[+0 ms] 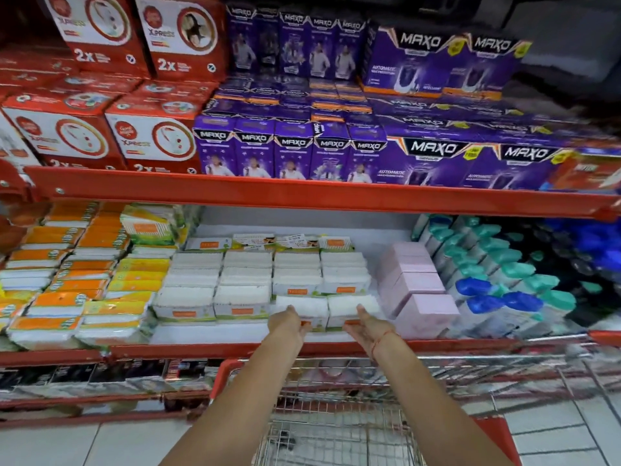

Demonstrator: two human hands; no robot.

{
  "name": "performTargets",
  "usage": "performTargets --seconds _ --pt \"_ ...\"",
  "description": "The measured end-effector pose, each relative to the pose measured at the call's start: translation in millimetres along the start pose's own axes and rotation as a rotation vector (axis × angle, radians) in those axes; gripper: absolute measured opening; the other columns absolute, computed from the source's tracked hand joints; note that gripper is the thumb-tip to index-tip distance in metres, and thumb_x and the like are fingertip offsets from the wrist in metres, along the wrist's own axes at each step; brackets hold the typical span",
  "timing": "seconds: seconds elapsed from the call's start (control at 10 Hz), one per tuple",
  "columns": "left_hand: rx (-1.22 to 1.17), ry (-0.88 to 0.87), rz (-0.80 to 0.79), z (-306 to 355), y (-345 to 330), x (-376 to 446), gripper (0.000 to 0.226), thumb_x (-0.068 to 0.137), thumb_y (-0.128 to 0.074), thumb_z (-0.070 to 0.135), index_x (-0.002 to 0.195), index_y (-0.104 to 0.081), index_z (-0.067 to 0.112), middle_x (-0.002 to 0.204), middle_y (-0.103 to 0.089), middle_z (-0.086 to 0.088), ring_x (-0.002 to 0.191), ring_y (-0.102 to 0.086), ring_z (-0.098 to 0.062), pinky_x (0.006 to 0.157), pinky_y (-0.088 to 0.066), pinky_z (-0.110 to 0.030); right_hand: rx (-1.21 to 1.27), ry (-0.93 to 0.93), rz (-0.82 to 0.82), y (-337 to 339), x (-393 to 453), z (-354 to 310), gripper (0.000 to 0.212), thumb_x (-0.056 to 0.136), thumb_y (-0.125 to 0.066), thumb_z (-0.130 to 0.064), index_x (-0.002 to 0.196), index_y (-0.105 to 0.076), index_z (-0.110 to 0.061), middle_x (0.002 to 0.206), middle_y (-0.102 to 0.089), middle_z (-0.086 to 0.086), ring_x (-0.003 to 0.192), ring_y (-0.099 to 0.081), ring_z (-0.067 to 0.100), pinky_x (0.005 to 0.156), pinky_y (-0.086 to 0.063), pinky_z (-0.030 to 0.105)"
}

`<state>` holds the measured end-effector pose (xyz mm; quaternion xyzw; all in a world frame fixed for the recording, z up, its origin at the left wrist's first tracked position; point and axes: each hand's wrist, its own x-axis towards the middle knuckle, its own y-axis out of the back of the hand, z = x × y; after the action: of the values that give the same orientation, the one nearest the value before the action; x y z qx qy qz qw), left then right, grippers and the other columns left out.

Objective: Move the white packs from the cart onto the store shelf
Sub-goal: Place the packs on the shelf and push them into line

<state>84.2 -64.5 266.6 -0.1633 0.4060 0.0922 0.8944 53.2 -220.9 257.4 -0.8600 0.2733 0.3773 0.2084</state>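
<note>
1. Most of the task is judged done: rows of flat white plastic-wrapped packs (pixel 247 280) are stacked mid-shelf on the red metal store shelf (pixel 201 349).
2. Two further packs (pixel 324 307) are set at its front edge; the left hand (pixel 289 322) and right hand (pixel 366 326) are pressed against them, grip released.
3. In the red-rimmed wire cart (pixel 336 428), little can be made out; remaining packs cannot be told.

red metal shelving (pixel 302 196) stands on a white tiled floor (pixel 557 442).
</note>
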Motion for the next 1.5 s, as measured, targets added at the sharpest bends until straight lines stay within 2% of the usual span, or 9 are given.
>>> performTargets --seconds 0.2,0.4,0.5,0.6,0.7,0.8,0.9,1.1,1.5 --pt "0.038 -0.059 0.055 6.8 -9.5 25.1 0.040 0.102 -0.036 0.013 0.137 -0.039 -0.006 0.073 -0.047 -0.004 0.062 -0.052 -0.015 0.036 -0.051 -0.015 0.056 0.008 -0.035 -13.4 24.4 -12.5 0.042 0.087 -0.068 -0.018 0.112 -0.052 0.012 0.107 -0.065 0.026 0.099 -0.066 0.035 0.083 -0.059 0.037" --pt "-0.019 0.023 0.097 15.2 -10.3 10.7 0.017 0.099 -0.048 0.017 0.101 -0.050 0.000 0.074 -0.048 -0.011 0.070 -0.056 -0.027 0.068 -0.054 -0.034 -0.016 0.061 -0.014 -12.2 35.4 -5.3 0.041 0.083 -0.071 -0.030 0.099 -0.061 0.006 0.095 -0.071 0.022 0.072 -0.069 0.025 0.075 -0.063 0.037" --pt "0.108 0.046 -0.047 23.8 8.9 1.2 0.037 0.096 -0.055 0.018 0.119 -0.052 -0.011 0.103 -0.062 -0.026 0.086 -0.064 -0.033 0.073 -0.060 -0.034 -0.292 0.115 0.053 -12.6 19.4 -4.9 0.042 0.082 -0.069 -0.042 0.084 -0.066 0.000 0.092 -0.075 0.019 0.071 -0.073 0.028 0.081 -0.061 0.041" --pt "0.536 -0.134 -0.151 38.2 48.8 -14.8 0.037 0.095 -0.055 0.022 0.107 -0.065 -0.012 0.098 -0.072 -0.025 0.074 -0.071 -0.030 0.057 -0.060 -0.026 -0.722 0.434 0.165 -24.7 -16.5 1.1 0.045 0.088 -0.060 -0.044 0.072 -0.071 -0.004 0.069 -0.075 0.014 0.053 -0.072 0.027 0.063 -0.063 0.039" --pt "1.177 -0.737 -0.077 64.8 106.2 -14.5 0.052 0.095 -0.041 0.046 0.089 -0.074 0.007 0.081 -0.077 -0.009 0.066 -0.072 -0.022 0.061 -0.058 -0.028 -1.040 0.997 0.177 -55.2 -40.6 9.7 0.046 0.095 -0.050 -0.039 0.070 -0.071 -0.007 0.063 -0.074 0.011 0.053 -0.070 0.025 0.056 -0.059 0.034" --pt "1.557 -1.168 0.070 104.4 157.2 8.4 0.074 0.083 -0.021 0.065 0.117 -0.066 0.016 0.110 -0.073 -0.006 0.097 -0.069 -0.022 0.083 -0.057 -0.033 -1.180 1.178 -0.101 -107.3 -41.7 11.2 0.036 0.094 -0.053 -0.040 0.108 -0.066 -0.010 0.108 -0.072 0.012 0.095 -0.068 0.024 0.087 -0.057 0.038" --pt "1.884 -1.150 -0.008 139.0 183.5 34.9 0.111 0.071 -0.009 0.086 0.151 -0.018 0.009 0.159 -0.022 -0.008 0.147 -0.023 -0.023 0.122 -0.018 -0.045 -1.519 0.997 -0.372 -156.8 -35.3 14.7 0.089 0.084 -0.054 -0.060 0.149 -0.018 -0.011 0.159 -0.018 0.009 0.147 -0.015 0.023 0.121 -0.020 0.038" --pt "2.065 -1.084 -0.071 156.0 197.5 78.6 0.133 0.056 -0.015 0.098 0.151 0.002 0.006 0.160 0.011 -0.009 0.149 0.009 -0.024 0.116 0.010 -0.042 -1.894 1.115 -0.203 -201.2 4.3 39.4 0.133 0.060 -0.055 -0.083 0.149 0.010 -0.009 0.158 0.022 0.009 0.145 0.022 0.028 0.122 0.004 0.049" --pt "1.958 -1.134 -0.073 148.8 203.2 91.2 0.133 0.053 -0.005 0.096 0.152 -0.001 0.007 0.162 0.003 -0.009 0.150 0.007 -0.024 0.115 0.011 -0.044 -1.972 1.252 -0.177 -201.4 15.9 49.5 0.128 0.060 -0.058 -0.077 0.149 0.001 -0.007 0.159 0.005 0.020 0.146 0.012 0.032 0.119 0.010 0.040"
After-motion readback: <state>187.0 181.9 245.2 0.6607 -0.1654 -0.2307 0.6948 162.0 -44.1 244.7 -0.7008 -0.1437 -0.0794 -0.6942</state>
